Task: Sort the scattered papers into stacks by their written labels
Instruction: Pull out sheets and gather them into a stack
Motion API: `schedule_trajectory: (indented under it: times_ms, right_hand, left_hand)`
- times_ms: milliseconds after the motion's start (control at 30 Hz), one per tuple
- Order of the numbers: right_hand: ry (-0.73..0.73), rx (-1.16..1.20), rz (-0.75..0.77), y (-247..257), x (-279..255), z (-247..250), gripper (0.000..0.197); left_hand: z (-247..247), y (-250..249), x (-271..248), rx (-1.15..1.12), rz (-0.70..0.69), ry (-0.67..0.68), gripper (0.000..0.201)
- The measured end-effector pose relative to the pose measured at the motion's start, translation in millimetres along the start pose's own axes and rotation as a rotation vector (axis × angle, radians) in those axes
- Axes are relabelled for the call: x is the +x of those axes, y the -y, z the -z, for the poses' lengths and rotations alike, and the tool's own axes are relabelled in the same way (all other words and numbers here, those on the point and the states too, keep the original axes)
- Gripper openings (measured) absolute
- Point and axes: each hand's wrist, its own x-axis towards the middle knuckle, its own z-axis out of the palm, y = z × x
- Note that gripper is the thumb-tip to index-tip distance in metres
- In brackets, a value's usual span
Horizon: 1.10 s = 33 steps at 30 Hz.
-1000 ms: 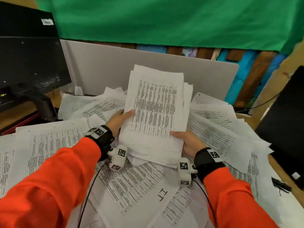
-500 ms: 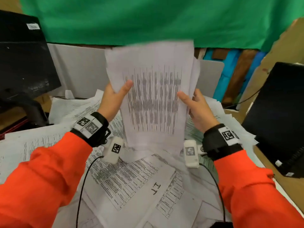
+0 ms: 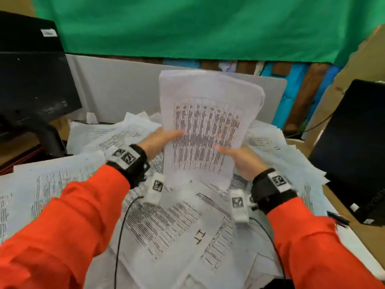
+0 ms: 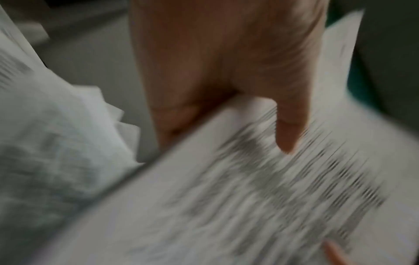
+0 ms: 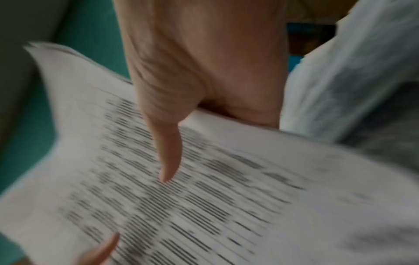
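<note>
I hold a stack of printed papers (image 3: 206, 126) nearly upright above the desk, its top corner curling to the right. My left hand (image 3: 162, 140) grips the stack's left edge, thumb across the printed front. My right hand (image 3: 239, 157) grips its lower right edge the same way. In the left wrist view the thumb of my left hand (image 4: 288, 132) presses on the stack of papers (image 4: 249, 197). The right wrist view shows my right hand (image 5: 167, 157) with its thumb on the stack of papers (image 5: 204, 206). Scattered papers (image 3: 52, 184) cover the desk; one sheet marked "IT" (image 3: 200, 236) lies below the stack.
A black monitor (image 3: 31, 76) on its stand is at the left. A black laptop-like screen (image 3: 354, 147) leans at the right. A grey divider panel (image 3: 116, 88) stands behind the papers, with a green cloth (image 3: 187, 26) above. Cables (image 3: 120, 236) run from my wrists.
Both hands lifted the stack off the pile to an upright hold, then lowered it and shifted it to the right. My thumbs now sit lower on the sheet.
</note>
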Motion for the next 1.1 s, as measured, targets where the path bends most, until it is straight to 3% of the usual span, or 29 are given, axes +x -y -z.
schedule_trajectory:
  times_ms: [33, 67, 133, 167, 233, 300, 400, 567, 633, 700, 767, 833, 900, 967, 1100]
  right_hand:
    - [0.041, -0.012, -0.097, -21, 1, 1, 0.080]
    - [0.035, 0.005, -0.148, -32, -1, -1, 0.080]
    - [-0.076, 0.100, -0.142, -38, 4, -7, 0.070]
    - [-0.122, 0.135, -0.117, -33, 6, -12, 0.066]
    - [-0.116, 0.183, -0.066, -20, 10, -19, 0.064]
    - [-0.101, 0.157, -0.045, -16, 11, -25, 0.049]
    - [-0.229, 0.007, -0.103, -33, 17, -26, 0.034]
    - [-0.291, -0.239, -0.292, -91, 29, -9, 0.052]
    - [-0.302, -0.273, -0.332, -103, 32, -3, 0.063]
    - [-0.324, -0.280, -0.332, -110, 37, 0, 0.059]
    - [-0.315, -0.283, -0.327, -112, 38, 0, 0.051]
    - [-0.313, -0.304, -0.329, -109, 34, -2, 0.044]
    - [-0.304, -0.290, -0.334, -104, 33, 0, 0.035]
    - [-0.317, -0.290, -0.334, -95, 29, -1, 0.034]
    - [-0.406, -0.458, -0.150, -64, 22, -16, 0.070]
  left_hand:
    - [0, 20, -2, 0.148, 0.137, 0.128, 0.065]
    - [-1, 37, -3, 0.208, 0.214, 0.153, 0.073]
    - [-7, 51, -1, 0.082, 0.157, 0.036, 0.091]
    - [-11, 52, 2, -0.065, 0.095, -0.083, 0.086]
    - [-19, 44, 4, -0.263, 0.000, -0.310, 0.050]
    - [-18, 39, 4, -0.249, -0.001, -0.374, 0.031]
    - [5, 51, -2, -0.124, 0.087, -0.292, 0.032]
    - [90, 80, -58, 0.016, 0.218, -0.635, 0.033]
    - [111, 96, -86, 0.108, 0.366, -0.623, 0.032]
    - [114, 108, -107, 0.152, 0.531, -0.562, 0.026]
    - [105, 118, -116, 0.069, 0.566, -0.479, 0.020]
    - [93, 122, -119, -0.053, 0.518, -0.427, 0.014]
    - [81, 127, -114, -0.144, 0.452, -0.417, 0.031]
    - [76, 123, -106, -0.082, 0.339, -0.515, 0.051]
    - [86, 59, -99, 0.265, -0.114, -0.752, 0.051]
